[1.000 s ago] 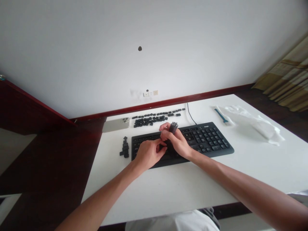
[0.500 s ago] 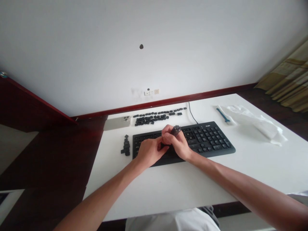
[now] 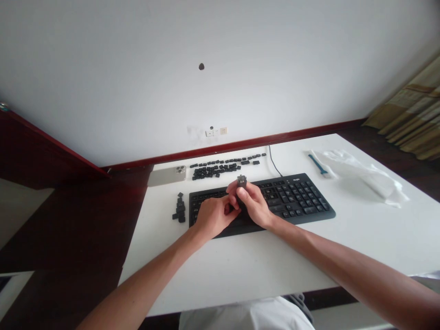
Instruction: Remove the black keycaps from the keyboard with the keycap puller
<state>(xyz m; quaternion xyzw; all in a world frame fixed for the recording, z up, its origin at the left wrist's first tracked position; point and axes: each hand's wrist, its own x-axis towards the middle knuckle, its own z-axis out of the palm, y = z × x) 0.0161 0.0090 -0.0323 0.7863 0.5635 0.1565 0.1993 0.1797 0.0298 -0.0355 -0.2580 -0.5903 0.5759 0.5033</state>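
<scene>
A black keyboard (image 3: 311, 211) lies on the table, and both hands are over its left and middle part. My right hand (image 3: 255, 205) is closed around a small dark tool (image 3: 242, 182); its greyish end points up and away, and the rest is hidden in the palm. My left hand (image 3: 213, 214) is closed in a pinch against the right hand's fingers, low over the keys. Whatever lies between its fingertips is hidden. Some key positions near the right hand show bare sockets (image 3: 270, 193).
Loose black keycaps (image 3: 216, 170) lie in rows behind the keyboard, with another cluster of keycaps (image 3: 179, 208) to its left. A phone (image 3: 167, 176) rests at the back left. At the right are a blue-headed brush (image 3: 318, 165) and a crumpled clear bag (image 3: 371, 176). A cable (image 3: 274, 160) runs backward.
My right hand has turned the dark tool, so its end has swung left and now points more straight away from me. My left hand has stayed nearly in place.
</scene>
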